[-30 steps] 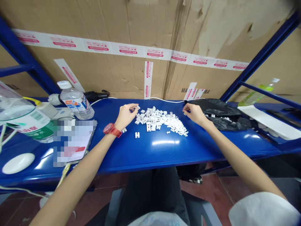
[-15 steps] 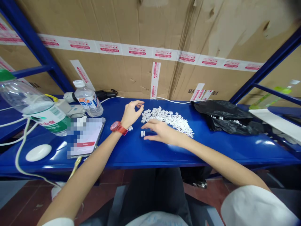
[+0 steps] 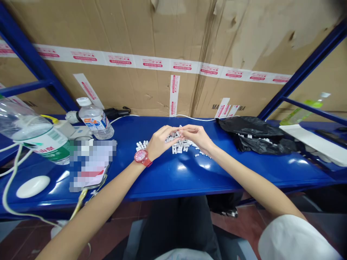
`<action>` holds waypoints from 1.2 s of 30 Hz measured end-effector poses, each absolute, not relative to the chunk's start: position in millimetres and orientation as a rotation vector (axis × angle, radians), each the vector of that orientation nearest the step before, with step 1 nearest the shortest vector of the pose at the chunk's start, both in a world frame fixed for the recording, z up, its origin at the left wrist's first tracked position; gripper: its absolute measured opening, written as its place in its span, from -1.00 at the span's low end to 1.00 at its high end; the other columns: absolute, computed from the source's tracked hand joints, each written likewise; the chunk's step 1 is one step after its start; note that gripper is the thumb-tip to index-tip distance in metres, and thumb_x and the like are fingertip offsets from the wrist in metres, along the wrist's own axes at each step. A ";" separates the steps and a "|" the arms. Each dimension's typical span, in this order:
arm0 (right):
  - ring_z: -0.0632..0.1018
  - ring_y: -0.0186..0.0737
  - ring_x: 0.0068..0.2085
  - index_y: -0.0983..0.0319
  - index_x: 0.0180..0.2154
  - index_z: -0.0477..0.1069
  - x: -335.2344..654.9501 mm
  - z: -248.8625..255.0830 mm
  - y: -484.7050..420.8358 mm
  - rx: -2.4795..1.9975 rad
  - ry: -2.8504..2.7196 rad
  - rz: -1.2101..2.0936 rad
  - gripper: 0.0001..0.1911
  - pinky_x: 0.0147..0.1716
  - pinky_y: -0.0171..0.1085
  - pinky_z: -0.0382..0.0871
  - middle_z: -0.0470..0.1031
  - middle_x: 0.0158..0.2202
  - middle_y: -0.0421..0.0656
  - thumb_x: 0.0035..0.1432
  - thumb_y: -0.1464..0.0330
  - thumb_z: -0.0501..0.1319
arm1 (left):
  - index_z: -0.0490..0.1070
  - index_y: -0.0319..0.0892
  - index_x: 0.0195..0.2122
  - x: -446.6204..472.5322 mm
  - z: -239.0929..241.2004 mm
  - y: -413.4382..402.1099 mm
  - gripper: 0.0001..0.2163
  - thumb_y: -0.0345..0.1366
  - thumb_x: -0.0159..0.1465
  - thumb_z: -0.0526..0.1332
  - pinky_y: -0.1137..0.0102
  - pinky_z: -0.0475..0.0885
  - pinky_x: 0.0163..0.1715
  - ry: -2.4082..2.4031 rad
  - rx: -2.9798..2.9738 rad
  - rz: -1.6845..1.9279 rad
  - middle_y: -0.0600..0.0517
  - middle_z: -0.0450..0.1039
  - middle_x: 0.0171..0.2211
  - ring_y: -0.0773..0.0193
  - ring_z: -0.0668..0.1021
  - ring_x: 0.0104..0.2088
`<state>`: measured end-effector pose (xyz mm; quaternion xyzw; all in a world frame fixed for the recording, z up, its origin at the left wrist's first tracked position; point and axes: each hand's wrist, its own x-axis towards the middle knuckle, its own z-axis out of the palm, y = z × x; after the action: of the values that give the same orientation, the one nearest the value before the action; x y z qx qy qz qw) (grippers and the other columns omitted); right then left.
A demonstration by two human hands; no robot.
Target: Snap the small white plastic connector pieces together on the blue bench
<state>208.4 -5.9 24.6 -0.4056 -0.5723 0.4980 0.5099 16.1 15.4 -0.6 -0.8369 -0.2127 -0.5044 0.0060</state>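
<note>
My left hand (image 3: pixel 160 143), with a red watch (image 3: pixel 141 156) on its wrist, meets my right hand (image 3: pixel 198 137) above the middle of the blue table. Thumb and fingers of both hands are pinched on a small white plastic piece (image 3: pixel 178 134), whose exact shape is too small to make out. Beneath and behind the fingers lies a heap of similar white plastic pieces (image 3: pixel 179 147), partly hidden by both hands. A smaller group of white pieces (image 3: pixel 141 145) lies just left of my left hand.
A black plastic bag (image 3: pixel 251 126) holding white pieces lies on the right, beside a white tray (image 3: pixel 311 142). On the left are a phone (image 3: pixel 92 166), a small bottle (image 3: pixel 94 121), a large bottle (image 3: pixel 47 142), a white oval object (image 3: pixel 33 186) and cables. Cardboard (image 3: pixel 121 29) stands behind the table.
My hands have come together over the heap and now pinch a small white piece. The two pieces beside my right thumb no longer show there. The view has shifted slightly.
</note>
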 end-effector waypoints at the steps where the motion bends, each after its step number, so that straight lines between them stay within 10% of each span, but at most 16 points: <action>1: 0.57 -0.31 -0.35 0.24 -0.34 0.59 207.2 25.2 -8.0 -0.973 -1.368 1.208 -0.71 -0.23 -0.24 0.49 0.63 -0.34 -0.15 -0.07 0.20 0.48 | 0.46 -0.22 -0.04 18.8 -2.4 13.9 -0.79 -0.27 0.34 0.30 0.35 0.52 -0.15 -0.646 -2.580 -1.584 -0.03 0.56 -0.25 0.26 0.59 -0.22; 21: 0.53 -0.23 -0.42 0.26 -0.39 0.53 303.0 18.8 -16.7 -1.403 -1.805 0.563 -0.74 -0.33 -0.20 0.42 0.56 -0.44 -0.13 -0.01 0.18 0.36 | 0.50 -0.25 -0.01 5.4 -6.4 33.7 -0.77 -0.31 0.35 0.24 0.25 0.52 -0.10 -1.182 -2.526 -1.436 -0.09 0.61 -0.21 0.15 0.62 -0.20; 29: 0.59 -0.09 -0.15 0.28 -0.15 0.59 317.1 6.7 24.0 -1.497 -2.194 0.047 -0.74 -0.21 -0.19 0.45 0.63 -0.11 0.01 0.19 0.46 0.16 | 0.57 -0.17 -0.13 -1.3 -6.9 44.6 -0.78 -0.38 0.25 0.19 0.22 0.48 -0.06 -1.611 -2.670 -1.183 -0.03 0.65 -0.20 0.11 0.62 -0.15; 36: 0.56 -0.01 -0.19 0.30 -0.28 0.59 290.7 22.2 17.3 -1.356 -2.437 -0.031 -0.82 -0.06 -0.05 0.41 0.59 -0.27 0.04 0.22 0.46 0.19 | 0.53 -0.16 -0.19 -45.5 35.1 50.2 -0.81 -0.35 0.35 0.11 0.22 0.43 -0.03 -1.461 -2.036 -1.645 -0.04 0.58 -0.21 0.14 0.57 -0.17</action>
<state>290.7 17.3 22.2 -0.4785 -0.8603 -0.0109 0.1753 -45.5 50.2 35.1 -0.6775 -0.4861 -0.5472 0.0719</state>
